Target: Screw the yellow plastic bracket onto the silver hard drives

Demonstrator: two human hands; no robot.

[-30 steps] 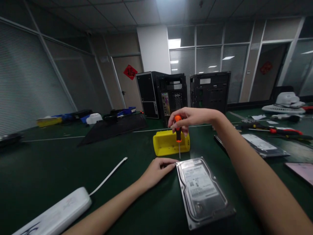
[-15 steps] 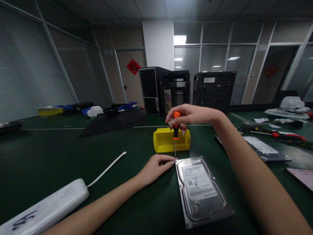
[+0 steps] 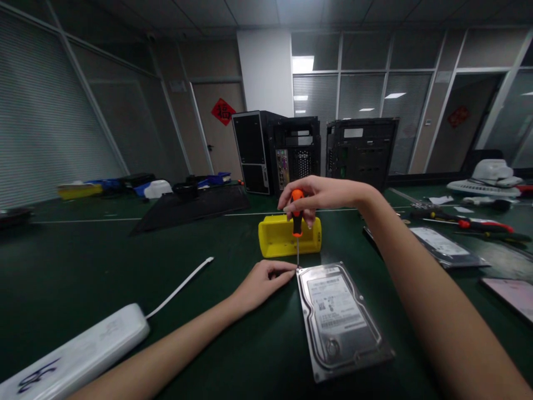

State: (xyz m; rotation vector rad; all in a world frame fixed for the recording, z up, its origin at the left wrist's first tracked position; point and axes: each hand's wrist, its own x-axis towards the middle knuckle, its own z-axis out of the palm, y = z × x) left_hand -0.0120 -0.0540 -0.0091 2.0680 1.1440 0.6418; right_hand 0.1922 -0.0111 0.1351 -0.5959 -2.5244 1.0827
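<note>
My right hand [image 3: 306,201] is wrapped from above around the orange and black handle of a screwdriver [image 3: 297,218]. The shaft points straight down, its tip at the far left corner of a silver hard drive [image 3: 343,316] lying label up on the table. At that same corner, my left hand [image 3: 266,283] has its thumb and index fingertips closed together against the drive's edge. Whether a screw sits under the tip is too small to tell. Just behind lies a yellow plastic bin [image 3: 275,244], its open side facing me.
A white power strip [image 3: 83,353] lies at the front left. Computer cases [image 3: 362,153] stand at the back. On the right are a second hard drive [image 3: 445,244], red-handled tools [image 3: 485,225] and a pink-topped item [image 3: 514,294]. A black mat [image 3: 195,208] lies back left.
The whole view has shifted slightly. Both hands keep their places at the drive's corner, and the screwdriver stays upright there.
</note>
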